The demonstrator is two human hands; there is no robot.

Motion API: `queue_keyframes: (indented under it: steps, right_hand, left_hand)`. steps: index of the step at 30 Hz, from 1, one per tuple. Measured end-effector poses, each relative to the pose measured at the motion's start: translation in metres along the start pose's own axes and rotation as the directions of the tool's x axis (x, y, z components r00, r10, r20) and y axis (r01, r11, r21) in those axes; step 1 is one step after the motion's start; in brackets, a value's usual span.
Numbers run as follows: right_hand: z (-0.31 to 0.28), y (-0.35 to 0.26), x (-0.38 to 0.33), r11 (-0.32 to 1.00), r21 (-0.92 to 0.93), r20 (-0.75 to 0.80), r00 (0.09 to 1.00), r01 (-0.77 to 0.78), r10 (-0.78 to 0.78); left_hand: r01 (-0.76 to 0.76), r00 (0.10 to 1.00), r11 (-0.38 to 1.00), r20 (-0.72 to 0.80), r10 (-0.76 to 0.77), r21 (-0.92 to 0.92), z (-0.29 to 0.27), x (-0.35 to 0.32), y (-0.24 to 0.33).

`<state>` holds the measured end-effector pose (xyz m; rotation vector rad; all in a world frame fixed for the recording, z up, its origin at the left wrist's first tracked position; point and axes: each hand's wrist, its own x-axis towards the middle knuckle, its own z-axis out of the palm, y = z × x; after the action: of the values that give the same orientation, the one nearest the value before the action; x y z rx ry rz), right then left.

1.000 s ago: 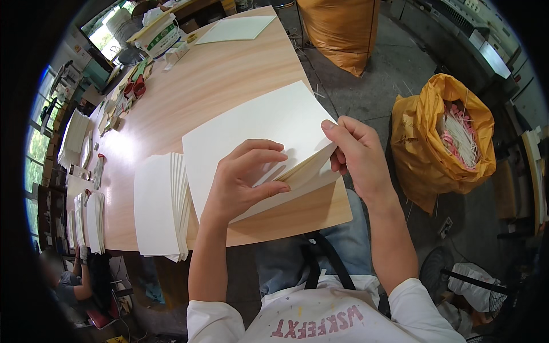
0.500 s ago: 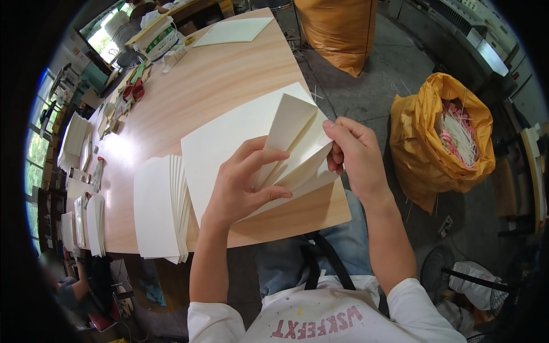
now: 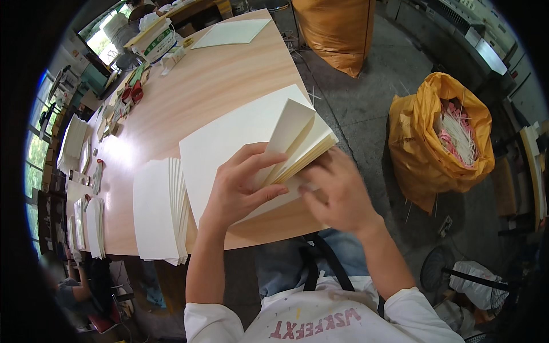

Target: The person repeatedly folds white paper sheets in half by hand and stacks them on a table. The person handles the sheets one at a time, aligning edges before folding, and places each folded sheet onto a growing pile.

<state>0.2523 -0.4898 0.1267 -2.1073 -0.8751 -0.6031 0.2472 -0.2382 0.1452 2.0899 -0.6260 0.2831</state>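
A folded packet of cream-white paper sheets (image 3: pixel 293 123) is gripped in my left hand (image 3: pixel 243 180), its thumb and fingers closed round the folded side. One leaf stands up from the packet, while the other layers lie close together with their edges lined up. My right hand (image 3: pixel 342 187) is at the packet's lower right side, smeared by motion. Its fingertips are partly hidden there, so whether they grip the paper is unclear. Below both hands, large white sheets (image 3: pixel 229 143) lie on the table.
Fanned, folded white sheets (image 3: pixel 154 208) lie left of my hands on the wooden table (image 3: pixel 229 71). Red-handled scissors (image 3: pixel 136 91) lie farther off, and a white board (image 3: pixel 231 33) is at the far end. An orange sack of scraps (image 3: pixel 412 154) stands right. Another person sits lower left.
My right hand has left the packet's right-hand corner and moved down and left. The leaf it held apart now lies against the other layers. My left hand keeps its hold.
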Motion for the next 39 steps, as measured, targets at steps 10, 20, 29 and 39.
queue_keyframes:
  steps: [10, 20, 29, 39]
  right_hand:
    - [0.002, -0.001, -0.01, 0.997, 0.053, 0.1, 0.993, -0.062, 0.056]
    - [-0.003, 0.008, -0.017, 0.971, 0.147, -0.065, 0.978, -0.186, 0.197]
    - [-0.049, 0.015, 0.008, 0.853, -0.102, 0.195, 0.83, -0.512, 0.522]
    - [-0.01, 0.006, 0.034, 0.499, 0.61, 0.176, 0.72, -0.615, 0.672]
  left_hand:
    - [-0.186, 0.982, 0.917, 0.094, 0.163, 0.353, 0.005, 0.004, 0.006]
    - [-0.199, 0.98, 0.89, 0.083, 0.181, 0.41, 0.007, 0.007, 0.005]
    - [-0.077, 0.996, 0.978, 0.052, 0.068, 0.193, 0.009, 0.003, 0.008]
    - [0.035, 0.999, 0.993, 0.019, -0.037, 0.111, 0.005, 0.004, 0.009]
